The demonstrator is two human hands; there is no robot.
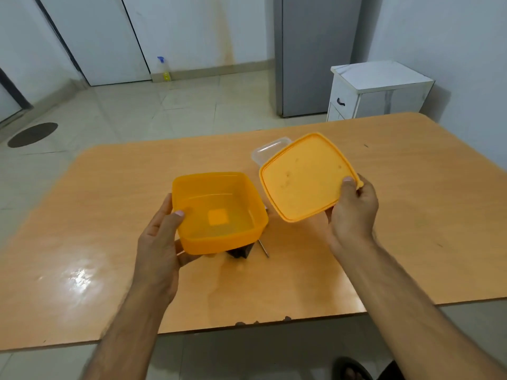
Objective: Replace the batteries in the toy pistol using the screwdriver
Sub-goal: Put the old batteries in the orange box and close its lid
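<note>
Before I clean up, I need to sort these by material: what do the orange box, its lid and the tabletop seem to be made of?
The orange box looks like translucent plastic: light passes through its walls. Its lid looks like matching plastic, duller, opaque and faintly stained. The tabletop seems glossy wood-look laminate, judging by its grain pattern and glare, though real wood can't be excluded.

Soft, even light, glare on the table [76,278], edges warped.

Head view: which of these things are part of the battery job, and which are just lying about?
Job:
orange box, left hand holds it
orange lid, right hand holds it
dark object and metal rod under box, unclear

Lying about:
clear container
spray bottle
white cabinet
</note>
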